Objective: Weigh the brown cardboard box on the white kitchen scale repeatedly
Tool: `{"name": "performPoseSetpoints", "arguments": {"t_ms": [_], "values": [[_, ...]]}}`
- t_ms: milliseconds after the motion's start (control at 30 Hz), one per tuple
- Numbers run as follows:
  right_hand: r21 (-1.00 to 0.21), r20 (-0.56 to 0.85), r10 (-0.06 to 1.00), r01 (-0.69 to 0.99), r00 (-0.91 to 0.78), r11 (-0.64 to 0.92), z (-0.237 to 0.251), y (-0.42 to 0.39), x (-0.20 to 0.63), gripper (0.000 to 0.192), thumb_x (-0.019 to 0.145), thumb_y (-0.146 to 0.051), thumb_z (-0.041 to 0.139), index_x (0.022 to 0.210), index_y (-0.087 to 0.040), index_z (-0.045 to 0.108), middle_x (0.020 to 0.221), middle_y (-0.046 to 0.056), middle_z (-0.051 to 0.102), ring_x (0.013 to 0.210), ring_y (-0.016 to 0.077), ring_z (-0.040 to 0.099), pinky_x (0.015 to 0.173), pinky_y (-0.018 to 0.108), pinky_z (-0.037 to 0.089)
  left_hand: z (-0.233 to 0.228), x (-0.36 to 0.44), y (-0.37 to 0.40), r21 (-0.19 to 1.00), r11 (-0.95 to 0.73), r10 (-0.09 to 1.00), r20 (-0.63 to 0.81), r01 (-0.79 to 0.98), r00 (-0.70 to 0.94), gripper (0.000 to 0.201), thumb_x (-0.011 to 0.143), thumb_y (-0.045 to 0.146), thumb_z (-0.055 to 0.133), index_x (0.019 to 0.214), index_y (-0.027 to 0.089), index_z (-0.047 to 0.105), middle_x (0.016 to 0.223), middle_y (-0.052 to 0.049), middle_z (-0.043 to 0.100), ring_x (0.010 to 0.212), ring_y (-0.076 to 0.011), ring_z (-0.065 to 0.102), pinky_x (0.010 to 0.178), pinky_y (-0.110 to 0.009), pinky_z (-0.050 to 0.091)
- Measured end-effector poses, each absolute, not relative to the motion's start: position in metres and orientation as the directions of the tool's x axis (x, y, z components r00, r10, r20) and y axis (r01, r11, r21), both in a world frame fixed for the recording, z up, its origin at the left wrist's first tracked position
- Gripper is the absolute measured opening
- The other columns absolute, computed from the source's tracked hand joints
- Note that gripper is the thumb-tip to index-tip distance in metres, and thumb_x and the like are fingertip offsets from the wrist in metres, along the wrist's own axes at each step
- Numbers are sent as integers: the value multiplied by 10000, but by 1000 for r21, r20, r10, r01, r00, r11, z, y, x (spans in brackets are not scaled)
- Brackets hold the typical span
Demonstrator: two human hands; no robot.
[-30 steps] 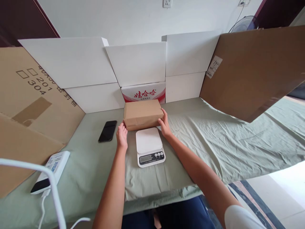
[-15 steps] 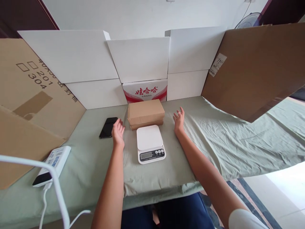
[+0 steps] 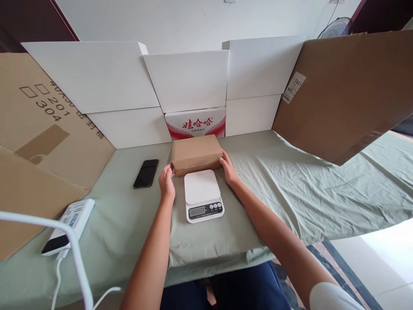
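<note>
A brown cardboard box (image 3: 197, 151) lies on the green cloth, just behind a white kitchen scale (image 3: 202, 189). My left hand (image 3: 167, 180) is at the box's left front corner, fingers against its side. On the opposite end, my right hand (image 3: 227, 168) presses its fingers to the right side. Together the two hands grip the box between them. The scale carries nothing on its platform, and its small display faces me. A black smartphone (image 3: 146, 173) lies flat to the left of my left hand.
White boxes (image 3: 190, 79) and a red-and-white printed carton (image 3: 196, 123) stand along the back. Large cardboard sheets rise at the left (image 3: 61, 129) and right (image 3: 338, 94). A white power bank (image 3: 69, 226) with a cable lies at left, near a white curved tube (image 3: 75, 245).
Both hands have moved inward from either side and now touch the box's ends. The box and the scale stay in the same place.
</note>
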State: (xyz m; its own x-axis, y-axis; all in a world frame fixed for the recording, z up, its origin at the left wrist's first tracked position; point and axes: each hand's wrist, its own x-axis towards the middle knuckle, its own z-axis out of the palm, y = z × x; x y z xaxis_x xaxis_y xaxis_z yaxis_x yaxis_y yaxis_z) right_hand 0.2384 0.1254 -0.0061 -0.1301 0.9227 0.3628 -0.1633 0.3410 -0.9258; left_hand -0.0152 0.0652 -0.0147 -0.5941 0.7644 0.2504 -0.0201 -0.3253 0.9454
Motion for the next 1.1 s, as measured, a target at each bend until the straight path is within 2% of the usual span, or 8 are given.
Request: {"name": "performPoseSetpoints", "arguments": {"t_ms": [133, 333, 467, 567, 700, 800, 967, 1100], "values": [[-920, 372, 914, -194, -162, 341, 0, 120, 237, 650, 926, -525, 539, 1531, -332, 401, 1613, -34, 428, 1531, 245, 340, 1293, 449, 234, -20, -18, 69, 948, -317, 773, 264, 8, -577, 427, 859, 422, 565, 1173, 171, 709, 1278, -144, 699, 1194, -272, 649, 893, -348, 535], [-924, 368, 914, -176, -170, 339, 9, 115, 235, 683, 908, -501, 548, 1542, -310, 379, 1631, -17, 396, 1507, 268, 366, 1276, 464, 269, -22, -18, 70, 951, -310, 771, 258, 11, -582, 440, 854, 427, 557, 1184, 173, 699, 1283, -143, 694, 1184, -269, 650, 882, -341, 532], [-929, 365, 913, -141, -180, 343, 10, 113, 233, 693, 912, -518, 542, 1551, -312, 367, 1624, -4, 409, 1474, 280, 410, 1262, 478, 291, -19, -15, 69, 951, -306, 781, 274, 39, -561, 498, 868, 476, 547, 1232, 163, 676, 1297, -151, 681, 1218, -283, 632, 986, -390, 502], [-920, 386, 906, -148, -173, 363, 10, 113, 231, 723, 907, -553, 554, 1560, -324, 345, 1629, -3, 400, 1490, 279, 389, 1256, 473, 304, -7, -7, 64, 935, -344, 796, 339, 87, -501, 539, 873, 507, 563, 1276, 162, 656, 1352, -150, 651, 1317, -304, 567, 1120, -422, 415], [-872, 482, 862, -176, -155, 456, 23, 106, 230, 732, 921, -592, 551, 1569, -381, 286, 1657, -9, 342, 1509, 268, 361, 1237, 468, 340, 18, 5, 47, 871, -478, 791, 482, 109, -376, 640, 888, 517, 588, 1441, 198, 538, 1533, -139, 509, 1462, -317, 417, 1202, -429, 321], [-838, 542, 828, -159, -141, 521, 34, 85, 236, 709, 937, -587, 550, 1563, -391, 280, 1666, -2, 309, 1519, 270, 336, 1233, 468, 346, 26, 11, 17, 842, -523, 760, 532, 135, -373, 736, 877, 550, 607, 1514, 212, 459, 1595, -139, 432, 1506, -332, 342, 1226, -460, 276], [-823, 565, 811, -44, -153, 566, 22, 27, 259, 714, 939, -587, 556, 1554, -356, 276, 1622, 53, 346, 1496, 294, 350, 1224, 492, 349, 1, 21, -56, 885, -456, 770, 445, 94, -457, 722, 888, 538, 596, 1517, 208, 468, 1579, -145, 455, 1490, -347, 369, 1234, -486, 265], [-853, 517, 842, -13, -156, 522, 7, -3, 271, 675, 944, -576, 549, 1529, -361, 290, 1580, 68, 371, 1449, 305, 392, 1202, 516, 357, -22, 24, -89, 920, -385, 801, 373, 75, -468, 706, 879, 536, 602, 1488, 190, 512, 1540, -157, 502, 1462, -368, 411, 1222, -511, 292]]}}
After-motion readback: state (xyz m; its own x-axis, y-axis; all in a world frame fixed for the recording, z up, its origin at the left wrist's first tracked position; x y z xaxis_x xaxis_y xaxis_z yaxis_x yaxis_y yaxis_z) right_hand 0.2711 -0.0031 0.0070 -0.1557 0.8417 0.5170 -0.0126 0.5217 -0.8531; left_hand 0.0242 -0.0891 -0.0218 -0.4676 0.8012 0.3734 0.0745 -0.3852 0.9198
